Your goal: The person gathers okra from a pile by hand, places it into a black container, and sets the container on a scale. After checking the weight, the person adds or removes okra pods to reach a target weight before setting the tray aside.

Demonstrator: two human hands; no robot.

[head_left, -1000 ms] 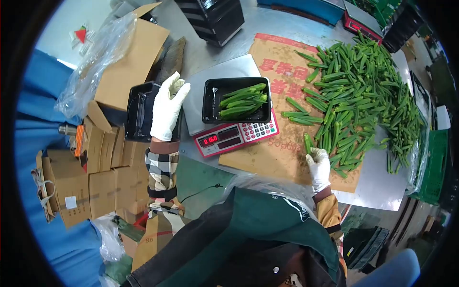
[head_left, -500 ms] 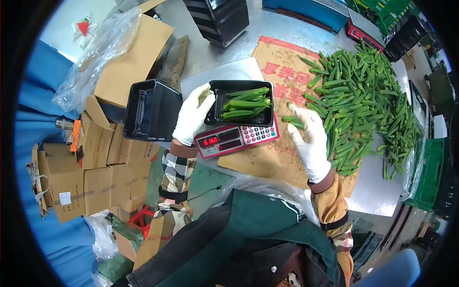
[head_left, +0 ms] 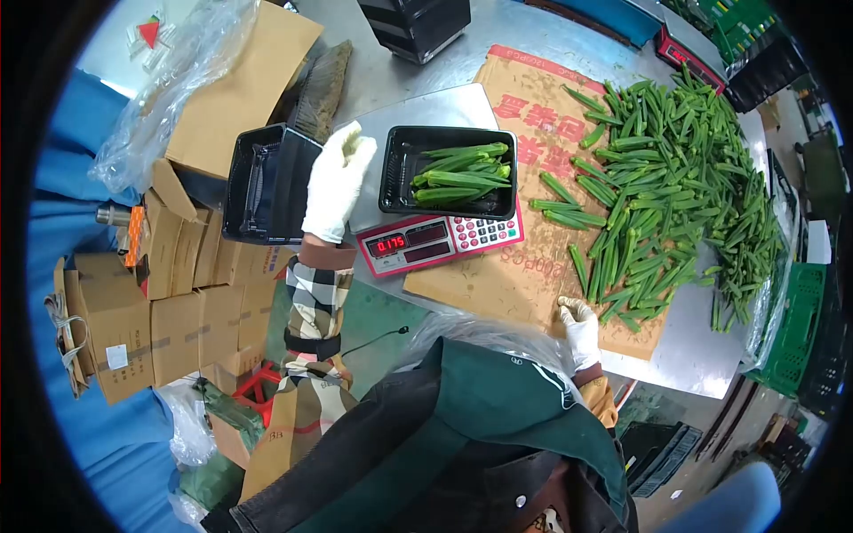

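A black tray (head_left: 387, 182) with several okra pods (head_left: 462, 173) in it rests on the scale (head_left: 440, 242), whose red display reads 0.175. My left hand (head_left: 339, 182), in a white glove, is between that tray and a stack of empty black trays (head_left: 267, 186); its fingers are apart and hold nothing. At the front edge of the cardboard sheet (head_left: 506, 284) is my gloved right hand (head_left: 579, 330), fingers curled, what they hold, if anything, being hidden. A large pile of okra (head_left: 666, 195) covers the sheet's right side, with a few loose pods nearer the scale.
Cardboard boxes (head_left: 115, 324) are stacked at the left, below plastic wrap. A black container (head_left: 418, 27) stands at the back. A second scale (head_left: 684, 55) is at the back right, and a green crate (head_left: 793, 311) is at the far right.
My left hand has come off the tray and moved left. My right hand has drawn back toward my body, and its fingers have curled. The display went from 0.160 to 0.175.
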